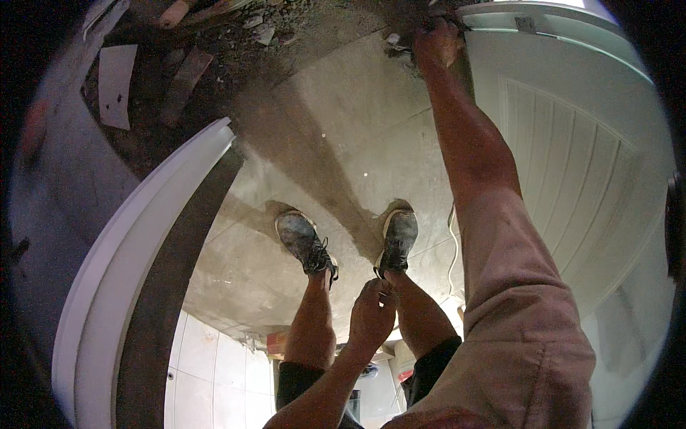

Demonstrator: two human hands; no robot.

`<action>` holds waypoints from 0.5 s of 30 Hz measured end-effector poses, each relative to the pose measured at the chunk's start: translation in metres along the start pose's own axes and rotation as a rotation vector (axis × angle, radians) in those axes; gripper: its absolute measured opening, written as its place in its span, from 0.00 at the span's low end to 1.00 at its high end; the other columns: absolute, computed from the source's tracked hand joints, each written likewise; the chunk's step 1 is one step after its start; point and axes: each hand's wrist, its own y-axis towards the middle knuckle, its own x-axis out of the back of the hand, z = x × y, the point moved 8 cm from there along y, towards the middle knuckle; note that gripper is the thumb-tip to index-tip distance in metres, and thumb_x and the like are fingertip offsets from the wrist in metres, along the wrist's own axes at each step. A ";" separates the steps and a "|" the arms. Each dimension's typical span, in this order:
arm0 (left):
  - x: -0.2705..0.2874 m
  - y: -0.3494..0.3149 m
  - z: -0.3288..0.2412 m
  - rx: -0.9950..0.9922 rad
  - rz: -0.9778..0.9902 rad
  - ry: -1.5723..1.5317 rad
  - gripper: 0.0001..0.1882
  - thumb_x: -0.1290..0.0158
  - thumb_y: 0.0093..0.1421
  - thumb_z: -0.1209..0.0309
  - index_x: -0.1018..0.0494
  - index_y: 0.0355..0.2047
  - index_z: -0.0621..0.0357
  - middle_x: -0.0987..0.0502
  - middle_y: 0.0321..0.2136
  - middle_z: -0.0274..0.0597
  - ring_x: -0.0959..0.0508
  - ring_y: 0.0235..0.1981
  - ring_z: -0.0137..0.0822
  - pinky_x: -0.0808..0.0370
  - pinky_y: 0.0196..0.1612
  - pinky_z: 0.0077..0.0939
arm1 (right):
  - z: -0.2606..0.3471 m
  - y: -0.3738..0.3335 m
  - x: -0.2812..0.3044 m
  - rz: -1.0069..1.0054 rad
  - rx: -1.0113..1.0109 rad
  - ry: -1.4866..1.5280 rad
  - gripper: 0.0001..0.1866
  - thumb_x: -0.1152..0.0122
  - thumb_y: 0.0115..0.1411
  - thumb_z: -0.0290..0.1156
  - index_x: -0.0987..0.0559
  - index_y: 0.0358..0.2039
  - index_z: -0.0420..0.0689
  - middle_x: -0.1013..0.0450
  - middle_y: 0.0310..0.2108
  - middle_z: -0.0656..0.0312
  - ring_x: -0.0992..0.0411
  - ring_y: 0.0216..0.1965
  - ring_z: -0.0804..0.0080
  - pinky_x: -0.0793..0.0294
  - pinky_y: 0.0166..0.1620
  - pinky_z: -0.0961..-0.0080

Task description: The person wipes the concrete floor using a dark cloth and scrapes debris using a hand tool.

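My right arm reaches far forward along a white panelled door. At its end my right hand is closed beside the door's edge, where a metal plate is set. Something dark shows at its fingers, too dim to name. My left hand hangs low in front of my legs, its fingers curled together. A tiny pale spot shows at those fingers, but I cannot make out what they hold, if anything.
On the left stands a white door frame. Rubble and broken pieces lie at the far left, near a pale flat strip. A white cable runs over the dusty floor beside my dark shoes.
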 end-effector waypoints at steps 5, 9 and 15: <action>0.004 -0.006 -0.003 0.080 0.007 -0.021 0.08 0.51 0.62 0.75 0.28 0.40 0.65 0.23 0.38 0.54 0.19 0.34 0.48 0.23 0.39 0.39 | -0.017 -0.036 -0.005 -0.130 -0.256 -0.022 0.31 0.41 0.61 0.46 0.32 0.60 0.43 0.38 0.60 0.47 0.39 0.61 0.47 0.40 0.62 0.49; -0.002 -0.008 -0.008 -0.044 0.050 0.054 0.08 0.50 0.63 0.74 0.28 0.40 0.64 0.23 0.38 0.55 0.19 0.34 0.48 0.23 0.39 0.39 | 0.003 -0.003 -0.010 -0.059 -0.080 0.057 0.30 0.41 0.61 0.44 0.32 0.59 0.41 0.36 0.58 0.45 0.37 0.59 0.47 0.39 0.62 0.51; -0.012 -0.003 0.000 -0.016 0.046 0.031 0.07 0.50 0.63 0.74 0.28 0.39 0.64 0.23 0.35 0.55 0.19 0.35 0.48 0.23 0.38 0.39 | 0.019 -0.057 0.012 -0.020 0.073 0.497 0.27 0.42 0.61 0.40 0.31 0.57 0.38 0.34 0.55 0.43 0.34 0.56 0.46 0.38 0.60 0.53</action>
